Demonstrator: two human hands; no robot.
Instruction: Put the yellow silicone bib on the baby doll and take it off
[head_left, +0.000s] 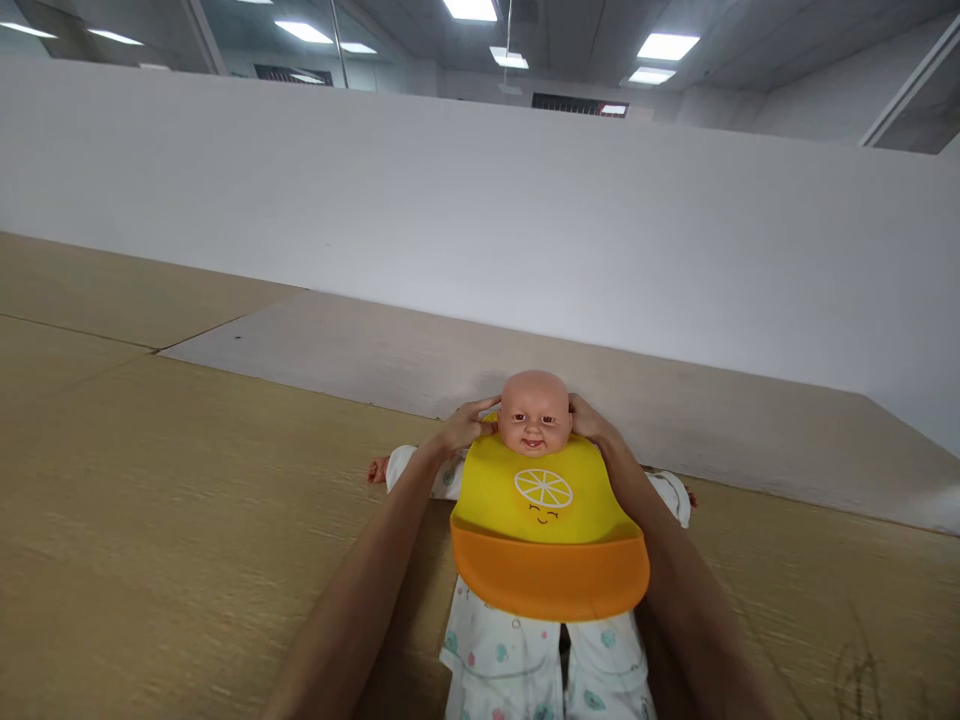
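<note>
A bald baby doll (534, 405) lies on its back, face up, in white patterned clothes (510, 645). Over its chest is a yellow bib (495, 490) with a lemon-slice print and an orange catch pocket (551, 575) at the bottom. My left hand (466, 426) is beside the doll's head, index finger stretched toward it, the fingers closed about the bib's yellow neck strap. On the other side of the head, my right hand (589, 418) reaches in at the neck; its fingertips are hidden behind the head and bib edge.
The doll lies on a tan wood-look surface (187, 500). Beyond its head runs a pale grey strip (360, 330) and then a white wall (480, 210). Glass panels above the wall show ceiling lights (667, 46). Thin dark strands (859, 670) blur at lower right.
</note>
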